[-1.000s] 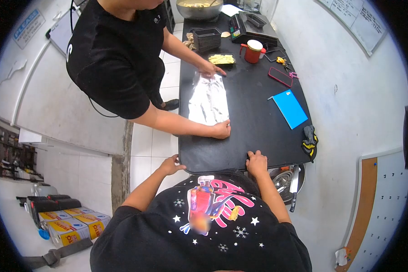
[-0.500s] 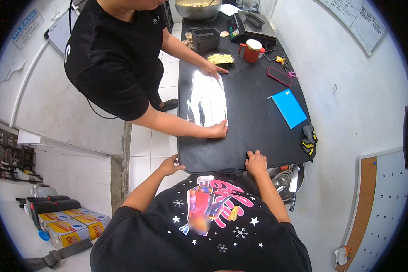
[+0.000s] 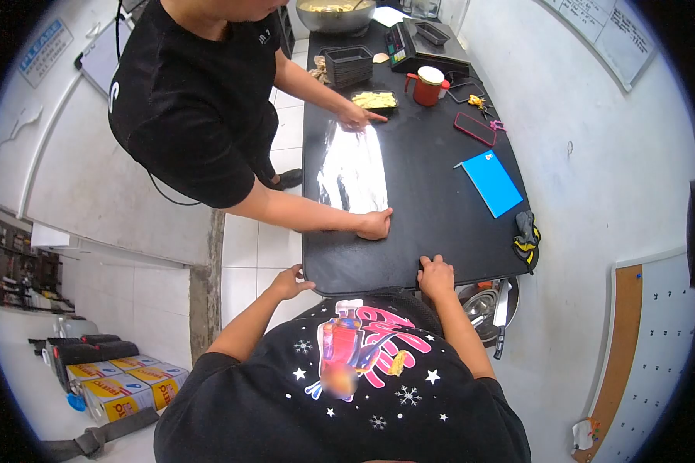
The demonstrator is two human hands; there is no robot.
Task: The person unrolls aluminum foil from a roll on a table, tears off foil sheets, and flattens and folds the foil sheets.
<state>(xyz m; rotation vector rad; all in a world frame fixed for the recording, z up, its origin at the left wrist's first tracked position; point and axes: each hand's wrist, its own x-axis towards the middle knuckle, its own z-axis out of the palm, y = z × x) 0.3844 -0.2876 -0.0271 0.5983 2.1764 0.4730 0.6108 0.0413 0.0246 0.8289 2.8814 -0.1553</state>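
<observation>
My left hand (image 3: 292, 283) touches the near left corner of the black table (image 3: 455, 247), thumb and fingers apart, holding nothing. On the near edge rests my right hand (image 3: 436, 275), its fingers spread on the tabletop and nothing in them. Beyond my hands lies a shiny sheet of aluminium foil (image 3: 353, 174). A co-worker in a black shirt stands at the left side, one hand (image 3: 374, 224) on the foil's near right corner and the other hand (image 3: 357, 118) at its far end. Just past the foil sits a black tray of pale yellow cut food (image 3: 374, 100).
Stacked black trays (image 3: 349, 65), a large metal bowl (image 3: 334, 17), a scale (image 3: 417, 48) and a red container (image 3: 428, 86) stand farther back. A phone (image 3: 475, 129), a blue notebook (image 3: 492, 184) and gloves (image 3: 526, 239) lie right. Below the right edge is a knife (image 3: 501, 312).
The co-worker's near hand has slid slightly to the right and down at the foil's corner; their far hand has shifted a little left. My hands have stayed in place.
</observation>
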